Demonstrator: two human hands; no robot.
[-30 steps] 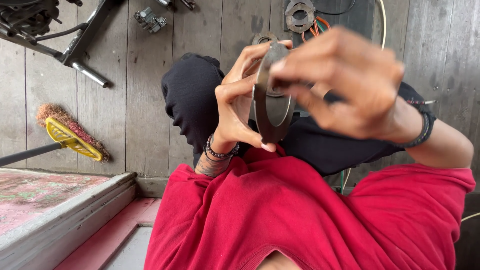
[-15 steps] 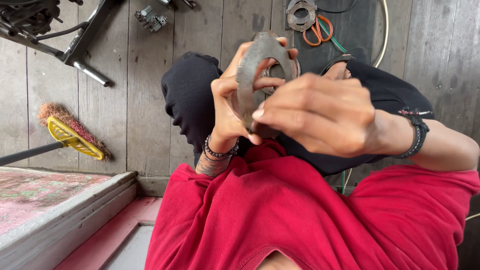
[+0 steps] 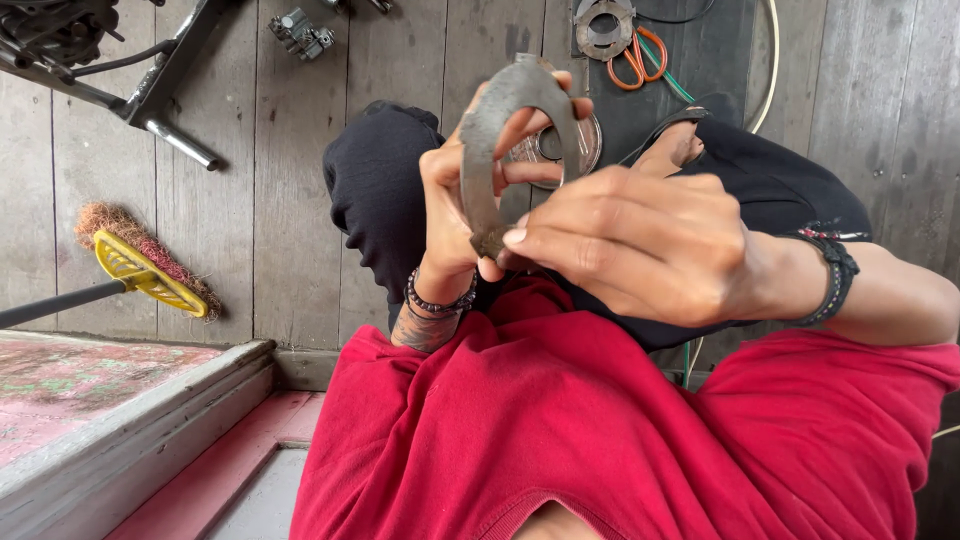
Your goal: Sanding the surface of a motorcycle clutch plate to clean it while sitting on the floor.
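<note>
Head view, looking down over a red shirt (image 3: 600,440) to a grey plank floor (image 3: 300,180). Compared with half a second ago, I am seeing the metal ring (image 3: 490,140) turning further edge-on and rising slightly toward the far side, while my right hand (image 3: 640,250) is sliding down from the ring's middle to its near end.

I am holding the ring, a flat, dark, worn piece, in front of my chest and above my black-clad knee (image 3: 380,190). Its long axis is running near to far, tilting a little right at the far end; the curved far end is pointing away from me, and its broad face is turning toward the right.

My left hand (image 3: 455,215) is gripping the ring from the left, fingers wrapping through its opening, with a bead bracelet (image 3: 438,300) at the wrist. My right hand is pinching the ring's near end between thumb and forefinger, the other fingers curling narrowly.

On the floor: a yellow brush (image 3: 140,265) at left, orange scissors (image 3: 640,62) and a round metal part (image 3: 603,25) far right of centre, and a black metal frame (image 3: 150,90) at far left.
</note>
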